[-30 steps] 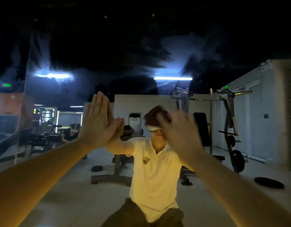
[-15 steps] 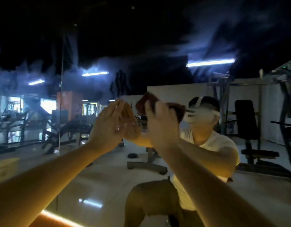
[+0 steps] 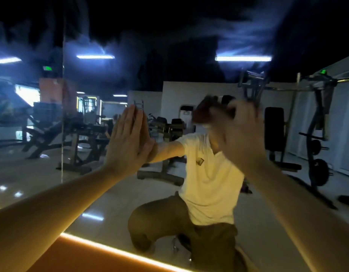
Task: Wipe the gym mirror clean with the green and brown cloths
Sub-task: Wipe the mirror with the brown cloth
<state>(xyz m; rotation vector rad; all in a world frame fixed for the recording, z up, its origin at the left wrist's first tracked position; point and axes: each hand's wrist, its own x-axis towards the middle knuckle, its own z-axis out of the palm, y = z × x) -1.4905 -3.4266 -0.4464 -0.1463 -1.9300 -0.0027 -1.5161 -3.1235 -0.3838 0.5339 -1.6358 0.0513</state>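
The right hand [image 3: 240, 132] is smeared by motion, its grip unreadable; the brown cloth [image 3: 203, 112], mostly hidden behind it, shows only as a blurred dark edge.

Glossy glass mirror [image 3: 169, 46] (hazy streaks up top), brown cloth [image 3: 203, 112] — matt, blurred
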